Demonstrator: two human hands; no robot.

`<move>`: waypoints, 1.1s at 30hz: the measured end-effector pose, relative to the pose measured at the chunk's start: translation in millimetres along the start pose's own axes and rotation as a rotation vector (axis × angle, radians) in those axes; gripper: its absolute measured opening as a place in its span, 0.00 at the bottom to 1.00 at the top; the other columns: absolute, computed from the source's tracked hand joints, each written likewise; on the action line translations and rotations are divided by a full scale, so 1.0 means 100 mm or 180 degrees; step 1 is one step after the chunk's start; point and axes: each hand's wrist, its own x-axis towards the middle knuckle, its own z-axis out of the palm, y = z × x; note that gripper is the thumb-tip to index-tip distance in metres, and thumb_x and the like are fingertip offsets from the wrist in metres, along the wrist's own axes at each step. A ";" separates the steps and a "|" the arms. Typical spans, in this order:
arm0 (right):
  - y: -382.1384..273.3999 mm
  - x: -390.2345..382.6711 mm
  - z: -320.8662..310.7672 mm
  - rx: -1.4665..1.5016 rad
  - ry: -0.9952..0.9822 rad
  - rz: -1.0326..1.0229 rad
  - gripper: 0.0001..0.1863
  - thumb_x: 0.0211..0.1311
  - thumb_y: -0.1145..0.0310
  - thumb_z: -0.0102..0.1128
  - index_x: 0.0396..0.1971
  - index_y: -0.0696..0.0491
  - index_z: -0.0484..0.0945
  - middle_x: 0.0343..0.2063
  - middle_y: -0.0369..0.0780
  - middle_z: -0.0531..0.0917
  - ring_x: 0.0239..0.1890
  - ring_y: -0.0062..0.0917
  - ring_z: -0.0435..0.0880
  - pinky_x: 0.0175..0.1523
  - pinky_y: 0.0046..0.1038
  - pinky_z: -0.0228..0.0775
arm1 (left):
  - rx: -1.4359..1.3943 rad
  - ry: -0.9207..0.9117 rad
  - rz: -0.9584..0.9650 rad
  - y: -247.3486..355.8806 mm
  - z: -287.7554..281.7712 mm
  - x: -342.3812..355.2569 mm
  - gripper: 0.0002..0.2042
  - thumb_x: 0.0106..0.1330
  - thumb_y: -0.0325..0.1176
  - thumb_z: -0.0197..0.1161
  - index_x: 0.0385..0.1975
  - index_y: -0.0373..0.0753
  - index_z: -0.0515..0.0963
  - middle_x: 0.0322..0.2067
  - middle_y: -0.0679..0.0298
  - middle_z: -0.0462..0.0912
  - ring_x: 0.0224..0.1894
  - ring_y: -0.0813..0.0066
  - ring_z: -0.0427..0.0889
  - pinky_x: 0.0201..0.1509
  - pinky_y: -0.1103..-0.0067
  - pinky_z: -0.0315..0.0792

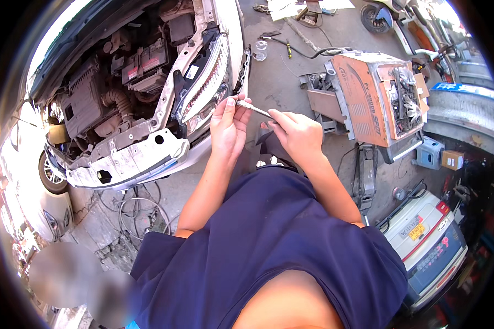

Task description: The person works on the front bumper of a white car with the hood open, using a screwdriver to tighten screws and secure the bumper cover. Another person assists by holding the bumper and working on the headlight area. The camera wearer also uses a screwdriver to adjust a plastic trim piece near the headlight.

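Observation:
Between my two hands is a slim metal rod tool point(258, 111), with a thicker silver end and a thinner, darker shaft; its exact kind is too small to tell. My left hand point(229, 131) pinches the silver end between thumb and fingers, palm turned up. The other end is gripped by my right hand point(301, 136), its fingers closed round it and hiding that tip. Just beyond my left hand is the headlight point(207, 88) of a white car, whose front bumper cover is off and whose engine bay point(121, 77) lies exposed.
To the right stands an orange machine point(359, 96) topped with a tray of metal parts. A hammer point(270, 35), a screwdriver point(289, 50) and a clear cup point(260, 52) lie ahead. Coiled hose point(142, 208) is at left; a blue container point(429, 152) and detached tailgate point(422, 241) sit right.

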 end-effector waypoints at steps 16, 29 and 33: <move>1.19 0.19 0.33 0.1529 -0.1474 0.0202 0.13 0.52 0.67 0.68 0.39 0.51 0.83 0.29 0.39 0.85 0.30 0.31 0.85 0.35 0.26 0.75 | -0.0091 0.1163 0.0698 -0.93 0.14 0.18 0.08 0.71 0.31 0.57 0.42 0.35 0.79 0.43 0.57 0.83 0.44 0.68 0.83 0.49 0.74 0.78; 1.94 -0.30 2.28 0.4222 -0.1653 0.1570 0.14 0.56 0.81 0.65 0.43 0.60 0.79 0.39 0.40 0.84 0.41 0.22 0.81 0.50 0.25 0.71 | 0.1334 0.0207 0.1264 -1.39 -0.65 1.08 0.08 0.67 0.23 0.59 0.44 0.31 0.79 0.44 0.52 0.82 0.45 0.67 0.81 0.51 0.74 0.76; 2.19 -0.71 3.02 0.4064 -0.1589 0.1478 0.12 0.57 0.79 0.64 0.42 0.60 0.79 0.41 0.38 0.83 0.43 0.21 0.80 0.50 0.22 0.69 | 0.2252 -0.0021 0.1916 -1.83 -1.31 1.36 0.09 0.62 0.19 0.62 0.41 0.30 0.80 0.42 0.53 0.83 0.45 0.67 0.82 0.50 0.75 0.75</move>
